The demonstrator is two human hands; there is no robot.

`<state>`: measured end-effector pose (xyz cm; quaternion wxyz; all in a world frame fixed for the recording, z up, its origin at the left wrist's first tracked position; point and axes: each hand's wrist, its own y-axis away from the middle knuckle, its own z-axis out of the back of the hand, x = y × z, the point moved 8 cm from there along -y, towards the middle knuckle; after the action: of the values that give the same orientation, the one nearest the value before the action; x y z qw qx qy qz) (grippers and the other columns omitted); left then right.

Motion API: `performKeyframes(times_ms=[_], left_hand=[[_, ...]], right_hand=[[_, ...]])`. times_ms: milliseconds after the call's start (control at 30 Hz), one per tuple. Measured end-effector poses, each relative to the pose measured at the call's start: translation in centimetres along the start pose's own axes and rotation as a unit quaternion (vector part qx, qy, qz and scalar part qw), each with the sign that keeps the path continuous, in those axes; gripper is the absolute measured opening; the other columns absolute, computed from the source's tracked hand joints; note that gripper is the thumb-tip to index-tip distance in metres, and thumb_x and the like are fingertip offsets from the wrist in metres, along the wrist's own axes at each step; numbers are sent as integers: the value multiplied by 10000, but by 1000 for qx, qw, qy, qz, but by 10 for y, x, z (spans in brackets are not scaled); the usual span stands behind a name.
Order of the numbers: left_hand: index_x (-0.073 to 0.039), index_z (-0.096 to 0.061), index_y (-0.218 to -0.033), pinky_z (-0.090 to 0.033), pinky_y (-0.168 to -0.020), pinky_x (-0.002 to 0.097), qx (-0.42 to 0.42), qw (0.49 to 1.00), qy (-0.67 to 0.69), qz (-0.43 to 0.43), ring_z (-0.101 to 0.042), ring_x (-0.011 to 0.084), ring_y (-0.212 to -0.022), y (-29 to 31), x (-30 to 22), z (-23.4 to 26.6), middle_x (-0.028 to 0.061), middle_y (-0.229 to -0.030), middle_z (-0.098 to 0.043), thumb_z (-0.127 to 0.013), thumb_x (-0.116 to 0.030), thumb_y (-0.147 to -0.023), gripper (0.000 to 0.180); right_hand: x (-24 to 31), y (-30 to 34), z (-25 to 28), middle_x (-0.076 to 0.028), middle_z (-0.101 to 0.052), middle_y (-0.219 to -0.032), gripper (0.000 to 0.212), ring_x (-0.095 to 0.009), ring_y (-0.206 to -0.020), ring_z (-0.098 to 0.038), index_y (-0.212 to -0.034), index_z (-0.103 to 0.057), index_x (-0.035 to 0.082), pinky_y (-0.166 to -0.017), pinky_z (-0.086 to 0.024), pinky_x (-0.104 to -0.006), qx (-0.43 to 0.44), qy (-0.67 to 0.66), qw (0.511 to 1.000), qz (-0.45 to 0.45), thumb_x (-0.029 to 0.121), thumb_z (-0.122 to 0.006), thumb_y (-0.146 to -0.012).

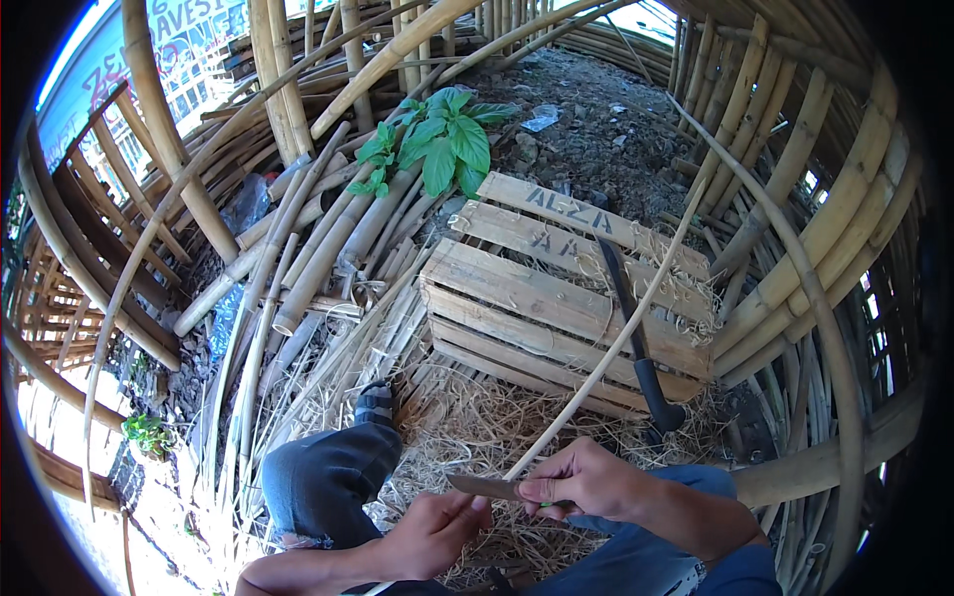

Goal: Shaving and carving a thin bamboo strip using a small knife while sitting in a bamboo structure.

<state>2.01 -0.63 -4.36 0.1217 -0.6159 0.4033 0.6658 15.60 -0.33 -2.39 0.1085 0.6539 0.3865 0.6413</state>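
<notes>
A knife (480,486) is gripped in my right hand (594,481), its blade pointing left and lying across a long thin bamboo strip (601,366). Close below the blade, my left hand (429,534) is closed around the strip's lower part. From there the strip slants up and to the right, passing over a wooden slatted crate (537,298). A machete (626,298) leans on the crate, its black handle toward me. Part of the knife's handle is hidden by my right fingers.
Thin shavings (457,427) cover the ground between my legs and the crate. Cut bamboo poles (343,233) are piled at the left, beside a leafy green plant (442,139). Bamboo railings (845,268) curve around the right side. Rubble (586,109) lies behind the crate.
</notes>
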Motion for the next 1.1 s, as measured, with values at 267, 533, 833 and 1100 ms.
performKeyframes(times_ms=[267, 533, 833, 1100], left_hand=[[-38, -533, -811, -355, -505, 234, -11, 1000, 25, 5, -404, 48, -543, -1, -2, 5, -25, -603, -460, -404, -254, -964, 295], [-45, -513, -791, -340, -504, 226, -4, 1000, 15, 12, -391, 41, -546, -3, -3, 6, -34, -605, -439, -385, -261, -970, 308], [-28, -477, -776, -228, -426, 218, -17, 989, 149, 21, -287, 48, -469, 4, 2, 16, -34, -562, -342, -348, -240, -981, 322], [-50, -493, -818, -223, -424, 201, 58, 965, 251, 47, -270, 34, -478, -7, -5, -2, -57, -575, -327, -359, -224, -977, 271]], right_hand=[[11, 2, 9, -38, -574, -599, 203, -61, -517, -490, -823, -659, -50, -455, -361, -194, -47, 68, 994, 69, 142, -602, -862], [15, 8, 20, -52, -593, -610, 191, -67, -510, -496, -805, -659, -61, -451, -365, -202, -84, 97, 989, 70, 123, -621, -843], [39, 56, 134, -67, -555, -572, 171, -71, -429, -445, -772, -609, -44, -372, -304, -186, -278, -63, 937, 204, 77, -538, -869], [4, 0, 4, -18, -543, -582, 235, -42, -460, -429, -807, -637, -7, -404, -297, -184, 0, 30, 995, 91, 200, -562, -890]])
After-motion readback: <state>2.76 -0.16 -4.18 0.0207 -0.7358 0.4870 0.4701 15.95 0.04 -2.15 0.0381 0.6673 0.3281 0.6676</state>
